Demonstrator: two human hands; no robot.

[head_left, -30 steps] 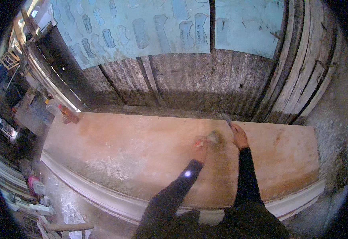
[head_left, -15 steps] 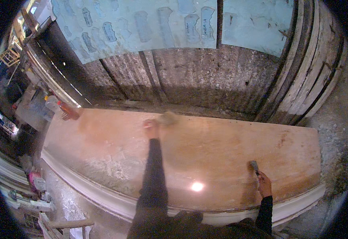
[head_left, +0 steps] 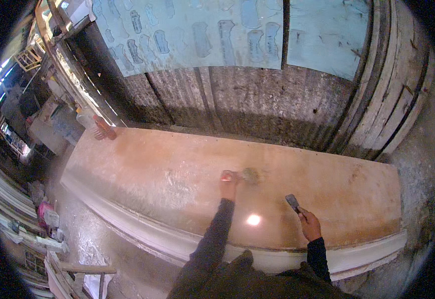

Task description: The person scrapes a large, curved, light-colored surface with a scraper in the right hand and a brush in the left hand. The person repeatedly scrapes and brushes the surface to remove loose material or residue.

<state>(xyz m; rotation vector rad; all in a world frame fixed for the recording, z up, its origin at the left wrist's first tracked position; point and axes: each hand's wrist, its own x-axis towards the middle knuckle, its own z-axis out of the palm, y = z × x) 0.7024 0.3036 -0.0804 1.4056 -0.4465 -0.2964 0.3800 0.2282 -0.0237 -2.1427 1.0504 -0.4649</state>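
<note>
A long reddish-brown wooden panel (head_left: 157, 164) lies flat in front of me, with a pale moulded edge (head_left: 142, 234) along its near side. My left hand (head_left: 228, 180) reaches over the middle of the panel and presses a blurred greyish wad (head_left: 250, 175), perhaps a cloth or pad, against the surface. My right hand (head_left: 309, 225) rests near the panel's front edge and holds a small flat scraper-like tool (head_left: 292, 202) pointing away from me. Both arms wear dark sleeves. A bright light spot (head_left: 253, 220) falls on the wood between my hands.
A corrugated metal wall (head_left: 257, 104) with pale blue sheets (head_left: 197, 30) stands behind the panel. Planks (head_left: 391, 89) lean at the right. A reddish bottle (head_left: 105, 128) sits at the panel's far left corner. Cluttered benches and scraps (head_left: 43, 219) fill the left side.
My left hand with the wad has come back from the panel's far left part to its middle. My right hand with the tool has stayed near the front edge, shifting slightly left.
</note>
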